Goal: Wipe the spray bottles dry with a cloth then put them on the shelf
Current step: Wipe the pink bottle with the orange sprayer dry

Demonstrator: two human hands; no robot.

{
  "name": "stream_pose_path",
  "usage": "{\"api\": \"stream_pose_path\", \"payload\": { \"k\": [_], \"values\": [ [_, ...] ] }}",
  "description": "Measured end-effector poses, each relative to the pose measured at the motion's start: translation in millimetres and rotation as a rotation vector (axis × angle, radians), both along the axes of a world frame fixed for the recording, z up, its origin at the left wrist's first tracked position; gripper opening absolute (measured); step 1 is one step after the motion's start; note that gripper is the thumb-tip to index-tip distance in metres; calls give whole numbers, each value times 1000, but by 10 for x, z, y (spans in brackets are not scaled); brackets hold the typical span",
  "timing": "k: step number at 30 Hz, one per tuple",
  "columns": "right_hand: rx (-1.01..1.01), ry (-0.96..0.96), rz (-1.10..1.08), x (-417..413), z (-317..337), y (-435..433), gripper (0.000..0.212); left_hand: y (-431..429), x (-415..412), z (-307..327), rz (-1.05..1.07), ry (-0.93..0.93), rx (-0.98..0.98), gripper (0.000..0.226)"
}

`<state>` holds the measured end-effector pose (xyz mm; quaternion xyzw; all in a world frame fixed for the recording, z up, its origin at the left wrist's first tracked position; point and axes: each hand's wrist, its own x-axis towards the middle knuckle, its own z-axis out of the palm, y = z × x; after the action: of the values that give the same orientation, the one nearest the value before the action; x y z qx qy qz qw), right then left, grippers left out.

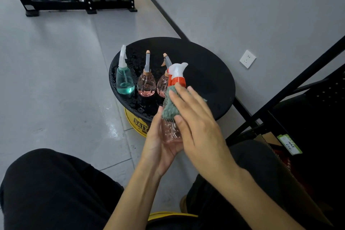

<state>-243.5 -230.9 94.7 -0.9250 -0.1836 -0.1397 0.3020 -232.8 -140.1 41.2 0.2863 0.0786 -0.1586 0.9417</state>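
Black metal framing (74,2) stood at the far left on the grey floor (56,80), and a dark trouser knee (46,188) filled the near left corner. On the left half of the round black counter (205,80), which was beaded with water, three bottles stood upright in a row: a teal bottle (125,82), a pink bottle (146,85) just beside it, and a third bottle (162,87), also pink, partly hidden behind the one being wiped.

The left hand (160,145) came up from below with its palm turned toward the right. Its fingers were curled round the clear pink lower body of the held bottle (177,81), gripping it upright over the counter's near edge. That bottle had an orange collar and a white trigger head. A green cloth (169,108) lay against its upper body.

The right hand (196,121) reached in from the lower right, back to the camera, fingers nearly straight and laid flat over the cloth. It pressed the cloth onto the bottle, the thumb on the cloth's lower edge.

Farther right, a white socket (247,59) sat on the grey wall. The black shelf (291,87) rose along the right edge, well apart from the bottles, with a green-labelled box (289,144) low inside it.
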Motion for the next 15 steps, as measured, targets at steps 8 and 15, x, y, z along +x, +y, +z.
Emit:
{"api": "stream_pose_path", "payload": {
  "k": [8, 15],
  "values": [
    [-51, 86, -69, 243, 218, -23, 44, -8, 11, 36, -47, 1, 136, 48],
    [-160, -19, 12, -104, -77, 58, 52, -11, -3, 28, 45, 2, 101, 57]
  ]
}}
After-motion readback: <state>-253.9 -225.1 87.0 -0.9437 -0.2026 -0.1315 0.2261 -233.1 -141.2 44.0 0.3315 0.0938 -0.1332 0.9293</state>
